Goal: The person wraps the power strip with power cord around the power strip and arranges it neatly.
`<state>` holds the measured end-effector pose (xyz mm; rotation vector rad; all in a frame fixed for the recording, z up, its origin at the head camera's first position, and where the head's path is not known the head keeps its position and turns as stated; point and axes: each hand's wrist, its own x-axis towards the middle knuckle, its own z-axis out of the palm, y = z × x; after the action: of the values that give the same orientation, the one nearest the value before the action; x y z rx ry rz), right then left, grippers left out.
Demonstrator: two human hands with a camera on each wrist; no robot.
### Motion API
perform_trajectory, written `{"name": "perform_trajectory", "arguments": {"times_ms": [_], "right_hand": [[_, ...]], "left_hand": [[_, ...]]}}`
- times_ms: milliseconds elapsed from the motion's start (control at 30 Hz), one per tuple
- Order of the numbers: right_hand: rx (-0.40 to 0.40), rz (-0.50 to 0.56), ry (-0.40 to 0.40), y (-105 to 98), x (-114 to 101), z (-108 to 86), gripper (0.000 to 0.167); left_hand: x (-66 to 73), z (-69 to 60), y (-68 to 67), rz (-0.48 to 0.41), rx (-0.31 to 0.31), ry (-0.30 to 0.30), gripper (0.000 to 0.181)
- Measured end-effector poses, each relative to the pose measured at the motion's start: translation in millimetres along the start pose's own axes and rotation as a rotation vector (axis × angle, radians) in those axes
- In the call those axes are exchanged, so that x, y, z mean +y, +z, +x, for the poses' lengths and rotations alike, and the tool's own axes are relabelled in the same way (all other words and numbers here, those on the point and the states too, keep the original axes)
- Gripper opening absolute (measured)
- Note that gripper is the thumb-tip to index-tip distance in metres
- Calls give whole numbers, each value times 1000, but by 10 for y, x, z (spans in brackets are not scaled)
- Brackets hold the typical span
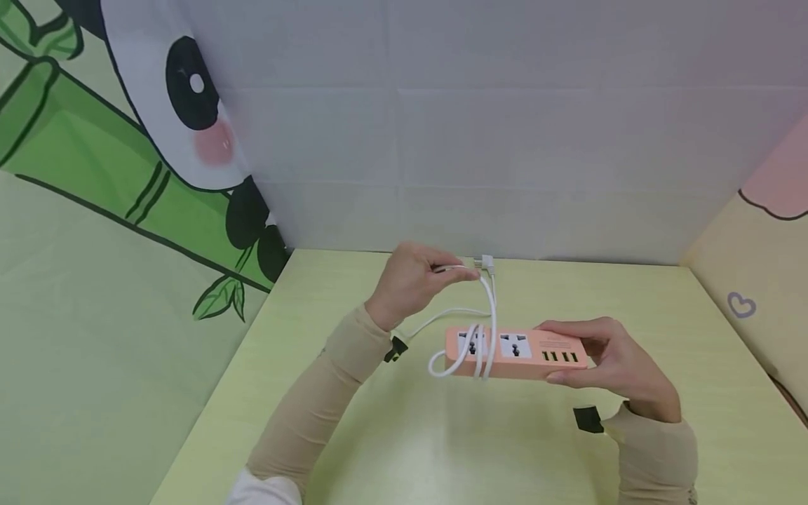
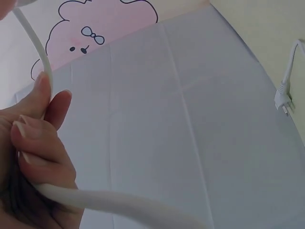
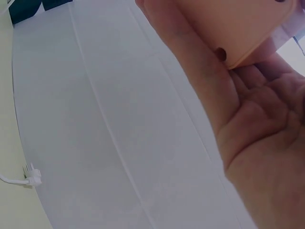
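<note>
One peach power strip [image 1: 520, 366] is up above the desk [image 1: 442, 449], tipped so its top shows; it has two white socket plates, and four little dark slots near its right end; a white cord [image 1: 494, 308] comes out of its left end in a small loop, and goes round that end in a few turns; the right hand [image 1: 621, 361] holds the other end, with the thumb on the near side and the fingers on the far side, gripping it.

The left hand [image 1: 413, 284] is up past the strip, nearer the back; its fingers are bent round the white cord and pinch it; the cord then bends down from there to the strip.

A white plug [image 1: 487, 263] lies at the back edge of the desk, just beside the grey wall [image 1: 492, 140]; its metal pins stick out, and thin cord runs from it.

Both arms have tan sleeves, the left sleeve [image 1: 328, 389] and the right sleeve [image 1: 656, 456]; the left wall [image 1: 63, 294] has green bamboo and a big white face with a black eye; the right wall [image 1: 726, 259] has a small purple heart [image 1: 741, 305].
</note>
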<state>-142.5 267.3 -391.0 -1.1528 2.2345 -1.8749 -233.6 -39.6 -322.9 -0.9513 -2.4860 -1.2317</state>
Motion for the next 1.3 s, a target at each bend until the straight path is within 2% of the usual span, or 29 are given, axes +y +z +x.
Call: {"name": "perform_trajectory", "arguments": {"times_ms": [167,267,467,633,833,1033,1300], "right_hand": [[6,23,-21,-2,6,-22,62],[-4,69,-44,-8,15,-27,63],[5,116,-53,-24,13,-33,64],[19,124,-41,-16,1,-36,64],[52,139,-45,7,-17,-47,63],[80,152,-42,13,-16,-44,63],[90,180,-46,10,-4,-44,64]], "left_hand": [[-31,-44,33,6,-32,-40,14],[-67,-66,51,22,-86,-61,15],[-152,-110,68,-9,-186,-121,18],[-199,-149,87,-30,-212,-152,18],[-206,-184,109,-90,-233,-149,19],[-225,-246,128,-169,-274,-211,19],[-230,-341,157,-195,-306,-236,20]]}}
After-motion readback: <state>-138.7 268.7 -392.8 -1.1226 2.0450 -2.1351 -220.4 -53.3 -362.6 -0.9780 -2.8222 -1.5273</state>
